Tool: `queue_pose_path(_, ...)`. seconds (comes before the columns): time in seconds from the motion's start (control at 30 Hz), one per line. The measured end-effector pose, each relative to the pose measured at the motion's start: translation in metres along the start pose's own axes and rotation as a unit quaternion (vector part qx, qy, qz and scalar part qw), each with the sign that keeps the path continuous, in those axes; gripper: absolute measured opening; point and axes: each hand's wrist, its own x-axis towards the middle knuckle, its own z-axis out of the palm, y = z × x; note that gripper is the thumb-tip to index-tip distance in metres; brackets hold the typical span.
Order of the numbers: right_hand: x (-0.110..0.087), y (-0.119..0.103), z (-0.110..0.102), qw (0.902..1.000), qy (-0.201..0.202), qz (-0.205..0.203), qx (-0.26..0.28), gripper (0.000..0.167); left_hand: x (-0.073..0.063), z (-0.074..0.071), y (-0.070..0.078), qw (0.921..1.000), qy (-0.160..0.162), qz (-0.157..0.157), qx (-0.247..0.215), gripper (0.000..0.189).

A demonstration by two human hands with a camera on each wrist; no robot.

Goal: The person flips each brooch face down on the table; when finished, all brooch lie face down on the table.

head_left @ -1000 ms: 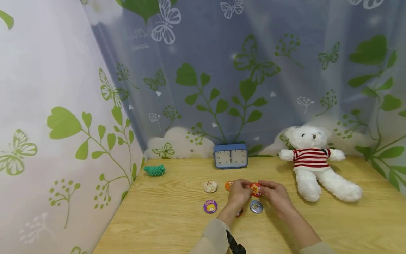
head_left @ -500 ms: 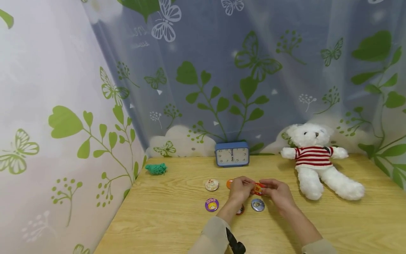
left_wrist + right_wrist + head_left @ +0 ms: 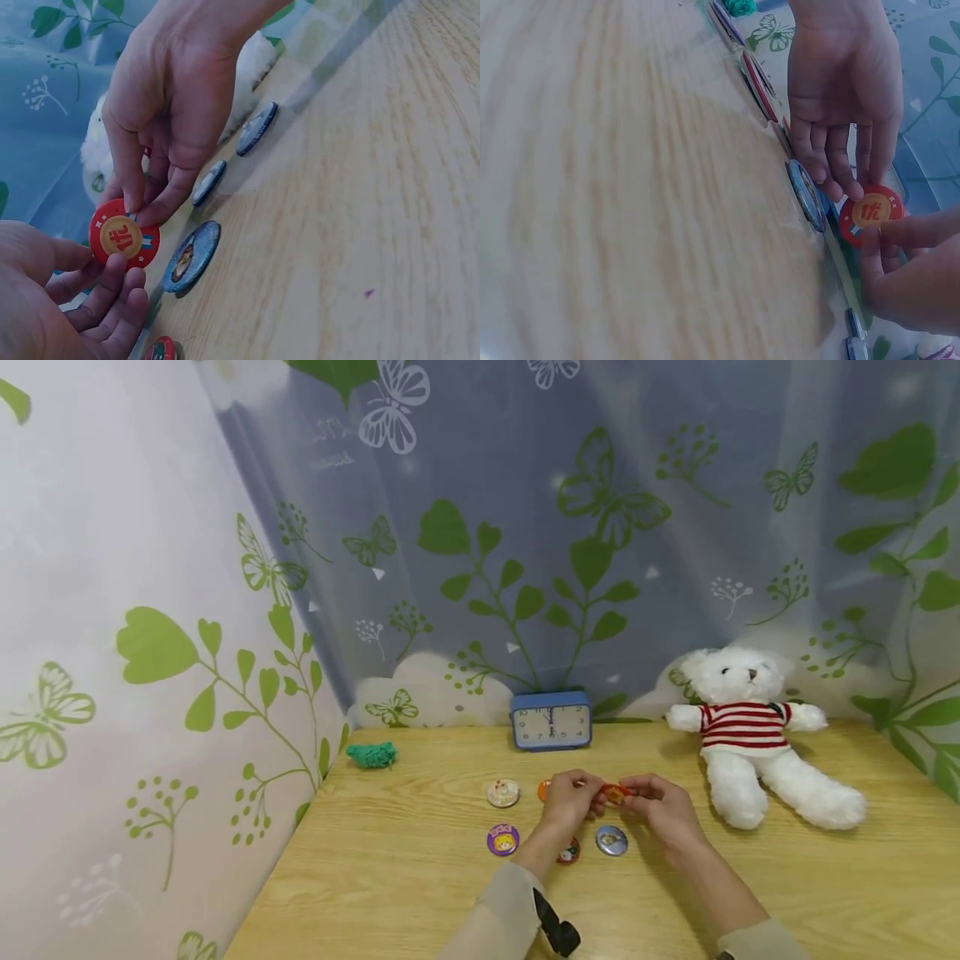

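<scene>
A round red pin badge (image 3: 617,794) with a gold centre is held up between both hands, its face tilted steeply in the head view. My left hand (image 3: 572,807) pinches its left edge with thumb and fingertips. On the opposite edge, my right hand (image 3: 665,817) pinches it too. Both wrist views show the face of the red badge (image 3: 124,236) and fingertips on its rim. Just below the hands lies a grey-blue badge (image 3: 612,840). An orange badge (image 3: 543,789) and a dark red-rimmed badge (image 3: 570,850) are partly covered by the left hand and wrist.
Left of the hands lie a cream badge (image 3: 503,792) and a purple badge (image 3: 503,840). Two further badges show beyond the right hand, one a blue-edged badge (image 3: 257,129). Behind stand a blue clock (image 3: 551,721), green yarn (image 3: 372,755) and a white teddy bear (image 3: 746,739).
The red badge has tilted from facing the head camera to nearly edge-on, turned between the fingertips of both hands. The head view has shifted slightly. The other badges stay in place.
</scene>
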Motion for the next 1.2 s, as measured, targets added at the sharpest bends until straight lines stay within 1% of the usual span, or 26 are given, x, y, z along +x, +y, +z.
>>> queue_pose_path(0.17,0.0012,0.0017,-0.0016,0.9998,0.004,-0.007,-0.015,0.026,0.0008,-0.0012,0.0014,0.9999,-0.008,-0.003,-0.013,0.013)
queue_pose_path(0.27,0.0031,0.0024,-0.0028,0.9998,0.006,-0.012,-0.015,0.023,0.0014,-0.0008,0.0015,0.9998,-0.009,-0.004,-0.015,0.012)
queue_pose_path(0.4,0.0044,0.0022,-0.0032,0.9996,0.008,-0.02,-0.02,0.021,0.0021,-0.0004,0.0021,0.9995,-0.01,-0.006,-0.031,0.011)
queue_pose_path(0.5,0.0045,0.0028,-0.002,0.9994,0.005,-0.022,-0.026,0.022,0.0024,-0.0014,0.0017,0.9988,-0.008,-0.011,-0.046,0.009)
queue_pose_path(0.63,0.0047,0.0043,-0.0004,0.9996,0.003,-0.015,-0.024,0.024,0.0021,-0.0035,-0.0002,0.9987,-0.004,-0.014,-0.048,0.008)
queue_pose_path(0.83,0.004,0.0045,0.0008,0.9997,0.008,-0.005,-0.022,0.024,0.0028,-0.0046,-0.0015,0.9987,-0.004,-0.011,-0.05,0.008)
queue_pose_path(1.07,0.0025,0.0028,0.0009,0.9999,0.009,-0.009,-0.012,0.031,0.005,-0.0042,-0.001,0.9972,0.008,-0.017,-0.073,0.02)
queue_pose_path(1.2,0.0022,0.0024,0.001,0.9999,0.007,-0.006,-0.008,0.035,0.0043,-0.0038,-0.0003,0.9963,0.021,-0.022,-0.08,0.019)
